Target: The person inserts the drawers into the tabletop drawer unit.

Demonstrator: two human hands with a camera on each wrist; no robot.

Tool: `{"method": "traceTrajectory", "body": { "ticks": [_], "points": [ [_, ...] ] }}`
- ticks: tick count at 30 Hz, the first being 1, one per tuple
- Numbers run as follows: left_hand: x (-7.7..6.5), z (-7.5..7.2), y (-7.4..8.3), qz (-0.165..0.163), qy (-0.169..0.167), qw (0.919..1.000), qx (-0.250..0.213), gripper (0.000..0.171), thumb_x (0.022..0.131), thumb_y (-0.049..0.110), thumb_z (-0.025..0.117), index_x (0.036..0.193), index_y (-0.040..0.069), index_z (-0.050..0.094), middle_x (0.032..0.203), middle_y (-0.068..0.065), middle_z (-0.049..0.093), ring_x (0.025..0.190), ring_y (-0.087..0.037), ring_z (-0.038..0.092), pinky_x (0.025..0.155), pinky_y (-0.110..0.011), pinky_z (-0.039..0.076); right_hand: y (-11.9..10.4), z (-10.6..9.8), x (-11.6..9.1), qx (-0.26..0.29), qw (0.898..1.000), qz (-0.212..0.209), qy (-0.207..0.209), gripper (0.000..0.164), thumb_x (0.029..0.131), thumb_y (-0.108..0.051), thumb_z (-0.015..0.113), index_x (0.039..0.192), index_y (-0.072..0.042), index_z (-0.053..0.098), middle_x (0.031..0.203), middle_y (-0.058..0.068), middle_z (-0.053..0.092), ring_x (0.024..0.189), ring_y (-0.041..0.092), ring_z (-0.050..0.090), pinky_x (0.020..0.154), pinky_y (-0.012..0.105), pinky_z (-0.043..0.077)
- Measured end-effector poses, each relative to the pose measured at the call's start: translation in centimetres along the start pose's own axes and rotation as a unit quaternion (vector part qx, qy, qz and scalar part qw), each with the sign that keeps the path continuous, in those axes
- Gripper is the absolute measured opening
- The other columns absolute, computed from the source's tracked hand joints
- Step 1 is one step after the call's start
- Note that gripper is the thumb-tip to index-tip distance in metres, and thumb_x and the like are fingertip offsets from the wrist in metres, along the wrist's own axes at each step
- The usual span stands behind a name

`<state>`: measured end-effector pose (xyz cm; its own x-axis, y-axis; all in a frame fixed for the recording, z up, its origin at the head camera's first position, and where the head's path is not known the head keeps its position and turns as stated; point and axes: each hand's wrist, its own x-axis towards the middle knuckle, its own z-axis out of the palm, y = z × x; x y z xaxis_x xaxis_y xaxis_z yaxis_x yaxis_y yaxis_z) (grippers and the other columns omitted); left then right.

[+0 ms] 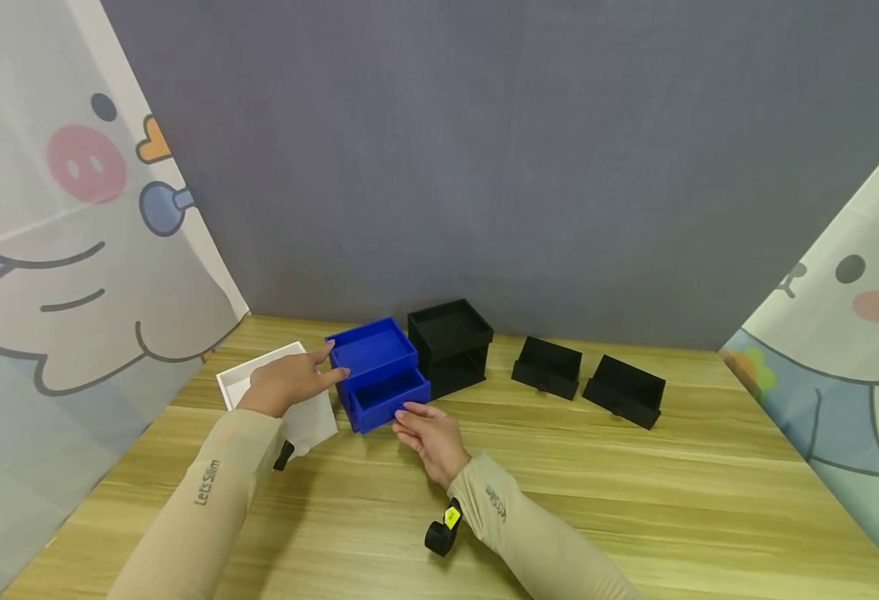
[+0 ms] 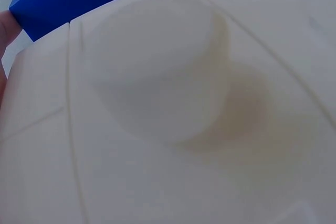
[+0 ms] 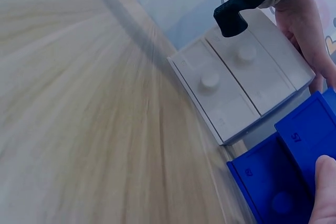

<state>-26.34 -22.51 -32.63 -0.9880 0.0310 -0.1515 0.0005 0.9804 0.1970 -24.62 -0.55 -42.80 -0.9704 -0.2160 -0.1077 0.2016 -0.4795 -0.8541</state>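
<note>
A blue drawer box (image 1: 370, 350) with a tray-like top stands left of centre, and its upper drawer (image 1: 402, 402) sticks out at the front. My right hand (image 1: 433, 437) pinches the front of this drawer; in the right wrist view the thumb (image 3: 325, 184) lies against it. Below it shows a lower blue drawer front (image 3: 268, 182) with a round knob. My left hand (image 1: 289, 382) reaches over a white drawer box (image 1: 259, 364), thumb and forefinger extended and touching the blue box's left side. White drawer fronts with a round knob (image 2: 157, 66) fill the left wrist view.
A black drawer frame (image 1: 450, 329) with an open front stands right beside the blue box. Two loose black drawers, one nearer (image 1: 547, 367) and one farther right (image 1: 625, 390), lie on the wooden table (image 1: 559, 475). A grey cloth wall (image 1: 521, 167) rises behind.
</note>
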Motion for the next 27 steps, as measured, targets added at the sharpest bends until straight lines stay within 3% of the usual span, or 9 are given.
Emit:
{"method": "traceTrajectory", "body": {
  "ticks": [15,27],
  "points": [
    [-0.2,-0.2,0.3,-0.006,0.003,1.0000,0.000,0.082,0.090,0.068,0.038,0.153,0.017,0.024,0.138,-0.025,0.047,0.104,-0.040,0.058,0.055,-0.040,0.042,0.0,0.9,0.5,-0.024,1.000,-0.008,0.016,0.031,0.088,0.008,0.061,0.117,0.017,0.055,0.088,0.009,0.070,0.069,0.010,0.067,0.068,0.022,0.053],
    [-0.2,-0.2,0.5,-0.010,-0.007,0.9999,-0.001,0.083,0.090,0.069,0.037,0.153,0.017,0.023,0.139,-0.024,0.046,0.115,-0.046,0.052,0.062,-0.047,0.045,-0.1,1.2,1.0,-0.034,0.999,-0.010,0.030,0.031,0.087,0.010,0.062,0.116,0.018,0.056,0.087,0.010,0.070,0.067,0.010,0.066,0.067,0.023,0.054]
  ]
}}
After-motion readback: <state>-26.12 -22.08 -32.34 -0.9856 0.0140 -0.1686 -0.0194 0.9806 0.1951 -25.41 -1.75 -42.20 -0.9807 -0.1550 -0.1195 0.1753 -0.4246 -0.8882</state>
